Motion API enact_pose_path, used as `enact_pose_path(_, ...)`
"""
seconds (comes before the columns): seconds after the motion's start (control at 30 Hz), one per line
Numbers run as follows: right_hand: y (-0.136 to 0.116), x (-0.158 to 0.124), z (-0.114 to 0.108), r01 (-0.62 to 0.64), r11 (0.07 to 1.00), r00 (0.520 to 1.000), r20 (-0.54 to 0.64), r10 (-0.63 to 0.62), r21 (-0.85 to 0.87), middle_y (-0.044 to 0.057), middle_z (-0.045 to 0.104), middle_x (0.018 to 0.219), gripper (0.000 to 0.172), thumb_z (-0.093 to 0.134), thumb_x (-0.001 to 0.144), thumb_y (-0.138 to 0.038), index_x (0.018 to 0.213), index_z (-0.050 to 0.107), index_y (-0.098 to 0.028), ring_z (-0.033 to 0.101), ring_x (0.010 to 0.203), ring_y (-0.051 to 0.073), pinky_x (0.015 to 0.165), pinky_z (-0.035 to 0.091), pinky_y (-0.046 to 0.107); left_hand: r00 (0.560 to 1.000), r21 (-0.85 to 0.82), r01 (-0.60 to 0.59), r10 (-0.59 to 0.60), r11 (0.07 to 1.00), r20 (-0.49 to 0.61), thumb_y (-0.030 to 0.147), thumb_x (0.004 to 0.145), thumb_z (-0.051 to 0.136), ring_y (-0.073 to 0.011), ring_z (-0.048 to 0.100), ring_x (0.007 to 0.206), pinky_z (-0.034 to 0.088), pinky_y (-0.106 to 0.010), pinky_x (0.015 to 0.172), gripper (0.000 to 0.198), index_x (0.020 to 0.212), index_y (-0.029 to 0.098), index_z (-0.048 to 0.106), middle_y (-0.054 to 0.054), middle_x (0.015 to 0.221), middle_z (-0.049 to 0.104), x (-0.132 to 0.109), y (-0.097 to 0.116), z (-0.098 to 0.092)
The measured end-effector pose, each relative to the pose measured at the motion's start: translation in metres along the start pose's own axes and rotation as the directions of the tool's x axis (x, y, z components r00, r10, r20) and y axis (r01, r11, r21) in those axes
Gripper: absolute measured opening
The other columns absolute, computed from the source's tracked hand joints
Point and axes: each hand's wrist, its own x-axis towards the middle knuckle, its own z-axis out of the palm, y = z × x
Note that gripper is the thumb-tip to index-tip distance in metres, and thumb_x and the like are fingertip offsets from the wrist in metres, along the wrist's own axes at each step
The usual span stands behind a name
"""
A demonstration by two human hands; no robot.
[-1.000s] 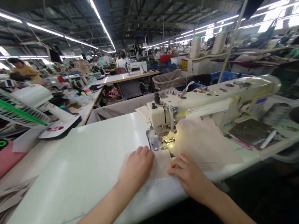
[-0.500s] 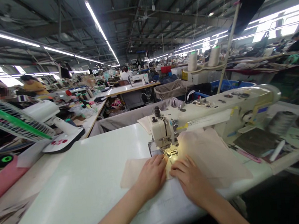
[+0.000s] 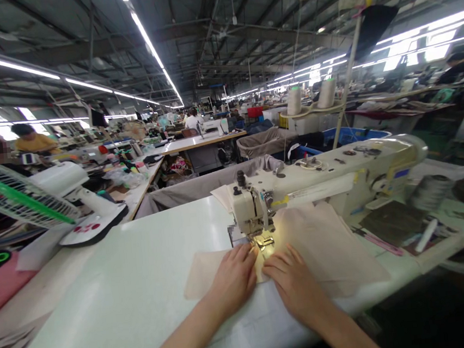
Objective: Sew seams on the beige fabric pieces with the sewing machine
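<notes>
A beige piece of fabric (image 3: 330, 252) lies across the table under the sewing machine (image 3: 248, 205), its larger part to the right and a smaller flap to the left. My left hand (image 3: 236, 276) is closed on the fabric just left of the lit presser foot (image 3: 265, 242), fingertips pressed down beside it. My right hand (image 3: 292, 277) has its fingers bent together on the fabric, in front and to the right of the foot. Both thumbs are mostly hidden. Light from the machine falls on the cloth between the hands.
A fan (image 3: 59, 196) stands at the left. Pink-handled snips (image 3: 380, 242), a dark cloth (image 3: 392, 221) and a grey thread cone (image 3: 431, 193) lie right of the machine. Behind the table hangs a grey cloth bin (image 3: 200, 187). Other people sit farther off.
The whole view has shifted slightly, so things appear a little lower and to the left. Both hands stay on the fabric near the presser foot, with almost no movement.
</notes>
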Motion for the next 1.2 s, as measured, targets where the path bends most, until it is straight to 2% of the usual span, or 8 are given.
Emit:
enact_pose_path(0.37, -0.002, 0.002, 0.000, -0.001, 1.000, 1.000, -0.020, 0.001, 0.000, 0.003, 0.071, 0.107, 0.031, 0.049, 0.095, -0.003, 0.106, 0.070, -0.024, 0.059, 0.110, 0.023, 0.117, 0.023, 0.054, 0.997, 0.042, -0.053, 0.055, 0.998, -0.046, 0.018, 0.096, 0.049, -0.0290, 0.057, 0.128, 0.050, -0.048, 0.108, 0.036, 0.131, 0.017, 0.059, -0.014, 0.137, 0.061, -0.004, -0.006, 0.004)
enact_pose_path(0.47, -0.003, -0.004, -0.001, 0.012, 1.000, 0.999, -0.029, -0.012, 0.002, 0.003, 0.071, 0.108, 0.033, 0.049, 0.096, -0.004, 0.110, 0.069, -0.026, 0.059, 0.110, 0.023, 0.118, 0.024, 0.054, 0.996, 0.048, -0.081, 0.083, 0.996, -0.039, 0.016, 0.094, 0.050, -0.0281, 0.059, 0.124, 0.053, -0.048, 0.106, 0.034, 0.126, 0.019, 0.061, -0.013, 0.135, 0.063, -0.012, 0.004, 0.001)
enact_pose_path(0.6, -0.005, -0.012, -0.003, 0.025, 1.000, 1.000, -0.016, -0.025, 0.018, 0.003, 0.071, 0.114, 0.038, 0.047, 0.096, -0.004, 0.117, 0.068, -0.027, 0.058, 0.113, 0.024, 0.118, 0.022, 0.055, 0.991, -0.035, -0.136, 0.136, 0.990, -0.005, 0.016, 0.097, 0.046, -0.0257, 0.065, 0.109, 0.058, -0.041, 0.096, 0.026, 0.115, 0.018, 0.065, -0.012, 0.116, 0.070, -0.022, 0.023, -0.007)
enact_pose_path(0.7, -0.004, -0.011, -0.003, 0.025, 1.000, 1.000, -0.003, -0.025, 0.017, 0.003, 0.071, 0.115, 0.038, 0.047, 0.096, -0.003, 0.119, 0.067, -0.027, 0.058, 0.114, 0.024, 0.118, 0.022, 0.057, 0.991, -0.071, -0.136, 0.136, 0.988, -0.001, 0.017, 0.098, 0.044, -0.0256, 0.065, 0.105, 0.059, -0.041, 0.094, 0.025, 0.110, 0.017, 0.066, -0.012, 0.111, 0.069, -0.021, 0.027, -0.011)
enact_pose_path(0.97, -0.001, 0.018, -0.005, -0.014, 0.999, 0.999, 0.049, 0.017, -0.052, 0.005, 0.071, 0.112, 0.028, 0.050, 0.098, -0.007, 0.110, 0.069, -0.024, 0.058, 0.114, 0.025, 0.115, 0.028, 0.057, 0.996, -0.061, -0.079, 0.081, 0.995, 0.026, 0.019, 0.099, 0.042, -0.0245, 0.065, 0.099, 0.058, -0.040, 0.091, 0.028, 0.099, 0.018, 0.070, -0.011, 0.101, 0.069, -0.001, 0.004, -0.014)
enact_pose_path(1.2, 0.000, 0.036, -0.009, -0.022, 0.998, 0.999, 0.044, 0.025, -0.066, 0.004, 0.072, 0.110, 0.027, 0.051, 0.099, -0.008, 0.110, 0.070, -0.024, 0.057, 0.113, 0.026, 0.114, 0.029, 0.058, 0.995, -0.114, -0.086, 0.091, 0.990, 0.039, 0.020, 0.100, 0.040, -0.0241, 0.063, 0.110, 0.053, -0.039, 0.100, 0.031, 0.107, 0.018, 0.070, -0.010, 0.113, 0.070, 0.017, -0.016, -0.020)
